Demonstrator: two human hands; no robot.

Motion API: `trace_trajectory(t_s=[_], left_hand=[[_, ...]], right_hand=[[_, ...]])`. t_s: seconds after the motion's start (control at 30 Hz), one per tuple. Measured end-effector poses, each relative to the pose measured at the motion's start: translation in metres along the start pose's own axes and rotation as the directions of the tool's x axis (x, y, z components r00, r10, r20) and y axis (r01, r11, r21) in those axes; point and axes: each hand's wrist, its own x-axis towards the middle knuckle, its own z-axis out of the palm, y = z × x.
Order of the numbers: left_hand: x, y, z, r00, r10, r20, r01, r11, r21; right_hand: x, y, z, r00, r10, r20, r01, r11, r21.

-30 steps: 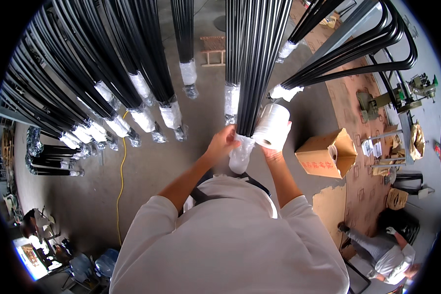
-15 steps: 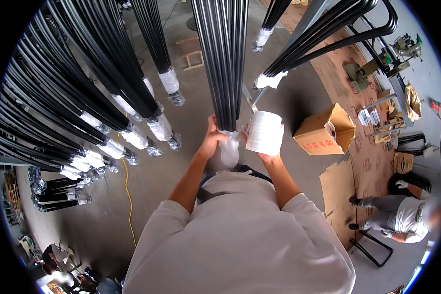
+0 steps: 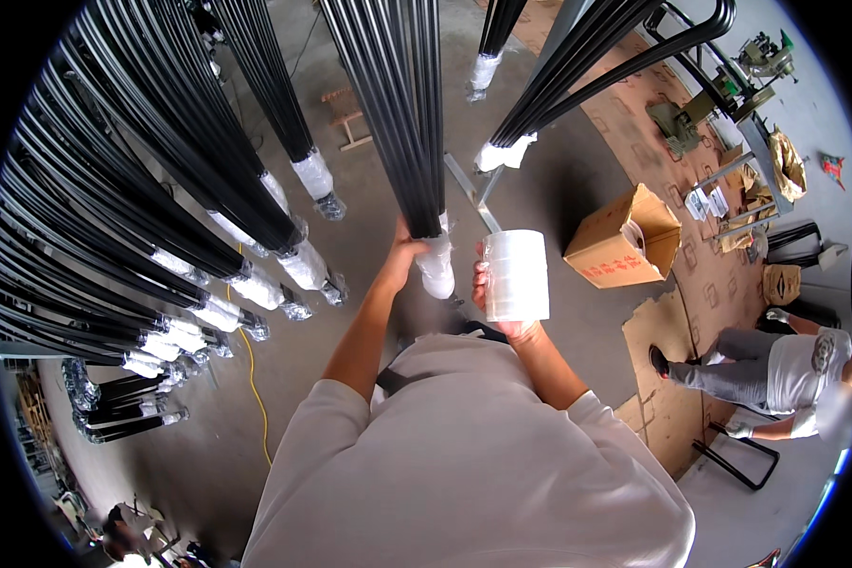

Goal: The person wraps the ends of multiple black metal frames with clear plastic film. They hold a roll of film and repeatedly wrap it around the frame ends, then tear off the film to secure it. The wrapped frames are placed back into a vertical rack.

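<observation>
Film roll, white, sits in my head view within the curled right hand, hiding much of it. The left hand clasps one black tube bundle, fingers mostly hidden; the frame cuts its top. I count one roll, one cardboard box.

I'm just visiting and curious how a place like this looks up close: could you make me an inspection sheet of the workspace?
Surface: grey floor; flat cardboard lies on it at the right.
Job's things: black tube bundle, its near end in white wrap; white roll.
Clutter: open cardboard box right of the roll.
Grips: left grip holds the bundle near its wrapped end; right grip holds the roll, apart from the bundle.
Cables: yellow cable along the floor, left.
Surroundings: more tube bundles with wrapped ends, left; a co-worker, right.
</observation>
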Motion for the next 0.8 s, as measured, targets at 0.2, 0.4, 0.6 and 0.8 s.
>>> trace_trajectory(t_s=[0.2, 0.4, 0.6, 0.8], left_hand=[[-0.02, 0.011, 0.03, 0.76, 0.557, -0.335, -0.281, 0.746, 0.603], [-0.069, 0.092, 0.063, 0.554, 0.643, 0.528, -0.715, 0.043, 0.698], [-0.062, 0.114, 0.049, 0.556, 0.539, 0.633, -0.792, 0.111, 0.601], [-0.068, 0.104, 0.042, 0.602, 0.65, 0.463, -0.786, 0.381, 0.487]], right_hand=[[0.005, 0.007, 0.018, 0.995, -0.093, 0.022, 0.096, 0.981, -0.17], [0.005, 0.01, 0.008, 0.972, -0.232, -0.019, 0.184, 0.814, -0.551], [0.012, 0.019, 0.021, 0.989, 0.148, -0.024, -0.15, 0.977, -0.152], [0.009, 0.024, 0.021, 0.988, 0.086, -0.131, -0.082, 0.996, 0.04]])
